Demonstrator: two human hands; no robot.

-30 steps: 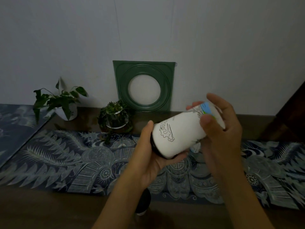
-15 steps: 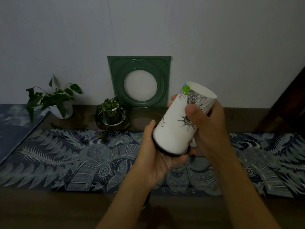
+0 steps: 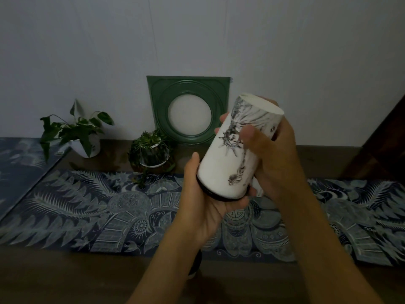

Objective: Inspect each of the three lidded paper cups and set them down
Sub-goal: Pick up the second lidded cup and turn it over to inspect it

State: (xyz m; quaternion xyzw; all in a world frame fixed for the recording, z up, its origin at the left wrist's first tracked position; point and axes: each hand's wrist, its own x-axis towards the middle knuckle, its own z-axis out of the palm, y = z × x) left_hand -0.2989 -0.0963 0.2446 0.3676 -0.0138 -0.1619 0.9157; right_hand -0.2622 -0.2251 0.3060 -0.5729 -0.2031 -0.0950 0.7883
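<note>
A white paper cup [image 3: 221,170] with black ink drawings and a black lid is held in the air, upside down and tilted, its lid end low and its base pointing up to the right. My left hand [image 3: 206,207] cups the lid end from below. My right hand [image 3: 269,159] wraps the upper side, thumb across the print. A second cup [image 3: 195,265] with a dark lid shows partly under my left forearm near the table's front. Behind my right hand a white piece [image 3: 258,189] peeks out; what it is I cannot tell.
A blue patterned runner [image 3: 92,211] covers the dark wooden table [image 3: 65,281]. At the back stand a leafy plant in a white pot [image 3: 85,141], a small plant in a glass bowl [image 3: 151,154], and a green square frame [image 3: 188,108] leaning on the wall.
Both hands have turned the cup from lying nearly sideways to steeply tilted, base up. It has also rotated, so a different drawing faces me.
</note>
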